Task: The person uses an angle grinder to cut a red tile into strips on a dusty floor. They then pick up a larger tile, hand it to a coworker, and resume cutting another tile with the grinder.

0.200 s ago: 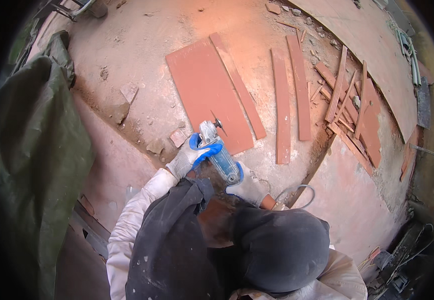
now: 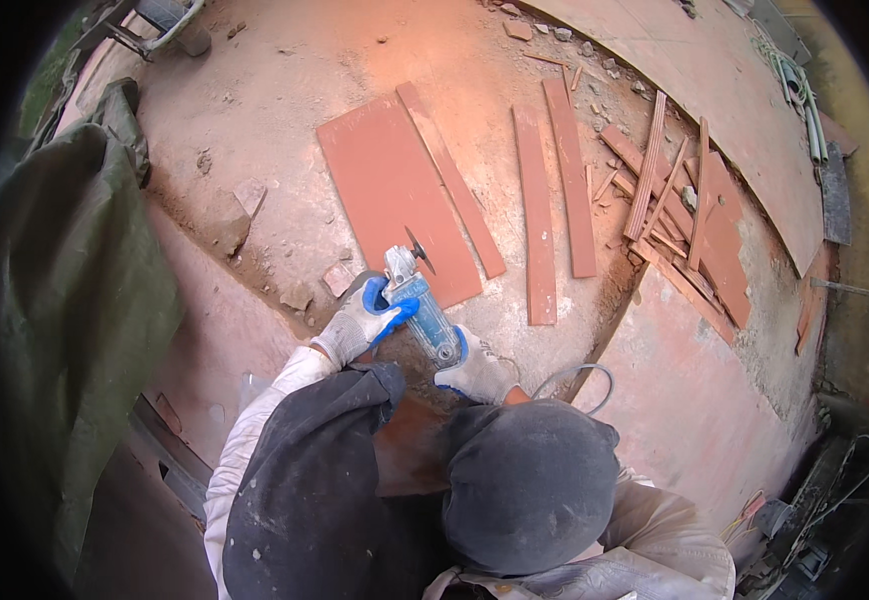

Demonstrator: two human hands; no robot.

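Observation:
Both my hands hold an angle grinder (image 2: 427,318) with a blue body, a grey head and a thin cutting disc (image 2: 420,250). My left hand (image 2: 365,316), in a white glove with blue palm, wraps round the body just behind the head. Round the rear end closes my right hand (image 2: 479,366), gloved the same way. The disc is over the lower part of a large red tile slab (image 2: 395,190); whether it touches the slab I cannot tell. A narrow red strip (image 2: 452,180) lies along the slab's right side.
Two more red strips (image 2: 535,215) lie to the right. Beyond them is a heap of broken strips and offcuts (image 2: 670,205). Stone chunks (image 2: 238,232) lie left of the slab. A green tarp (image 2: 70,300) hangs at far left. A grey cable (image 2: 605,385) loops beside my right knee.
The view has shifted, so the slab and strips sit a little further left and lower. The grinder's disc has turned slightly; both hands keep their hold.

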